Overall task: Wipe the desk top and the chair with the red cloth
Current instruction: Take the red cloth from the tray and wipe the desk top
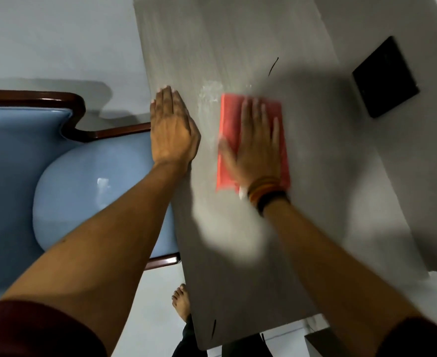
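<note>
1. Your right hand (pixel 254 148) lies flat, fingers spread, palm pressing the red cloth (pixel 231 140) onto the desk top (pixel 238 47).
2. Your left hand (pixel 172 130) is open and flat, fingers together, resting on the desk edge and holding nothing.
3. The cloth sits under your right hand, just beside your left.
4. The chair (pixel 58 176) lies beyond your left forearm.

dark maroon short sleeves (pixel 32 328) show at the lower left and lower right corners, both forearms bare. a stack of orange, yellow and black thread bands (pixel 266 193) rings the right wrist at centre frame. one bare foot (pixel 181 301) shows below, beside dark trousers (pixel 186 341).
</note>
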`<state>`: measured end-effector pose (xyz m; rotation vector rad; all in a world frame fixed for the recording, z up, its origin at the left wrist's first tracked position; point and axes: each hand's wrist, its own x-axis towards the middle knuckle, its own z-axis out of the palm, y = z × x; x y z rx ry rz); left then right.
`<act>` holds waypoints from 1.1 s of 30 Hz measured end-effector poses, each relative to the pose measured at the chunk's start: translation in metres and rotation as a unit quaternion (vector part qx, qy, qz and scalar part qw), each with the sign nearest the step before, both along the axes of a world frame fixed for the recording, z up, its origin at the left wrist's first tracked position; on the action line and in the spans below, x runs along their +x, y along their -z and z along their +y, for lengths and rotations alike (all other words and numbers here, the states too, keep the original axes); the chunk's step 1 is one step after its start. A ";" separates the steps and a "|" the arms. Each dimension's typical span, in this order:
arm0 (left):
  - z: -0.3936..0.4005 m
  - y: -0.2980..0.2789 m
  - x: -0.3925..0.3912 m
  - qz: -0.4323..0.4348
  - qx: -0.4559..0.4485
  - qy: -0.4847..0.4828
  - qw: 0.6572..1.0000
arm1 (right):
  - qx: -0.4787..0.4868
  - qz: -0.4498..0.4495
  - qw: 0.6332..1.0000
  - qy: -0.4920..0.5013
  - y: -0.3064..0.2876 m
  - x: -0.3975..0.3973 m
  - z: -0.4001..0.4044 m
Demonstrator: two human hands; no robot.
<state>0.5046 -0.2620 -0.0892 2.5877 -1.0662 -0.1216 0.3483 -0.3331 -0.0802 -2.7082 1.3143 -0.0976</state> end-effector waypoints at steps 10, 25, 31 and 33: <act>-0.001 -0.002 0.002 0.013 0.013 0.005 1.000 | 0.028 0.003 1.000 0.009 0.002 -0.057 -0.038; -0.002 -0.005 0.001 0.028 0.015 0.006 0.999 | 0.029 -0.009 1.000 -0.001 0.001 -0.062 -0.024; -0.002 0.000 0.002 0.021 0.024 0.005 0.999 | 0.029 -0.021 0.999 -0.011 -0.005 0.027 -0.165; -0.002 0.001 0.003 0.021 0.020 0.004 1.000 | 0.036 -0.022 0.999 0.013 -0.010 0.052 -0.198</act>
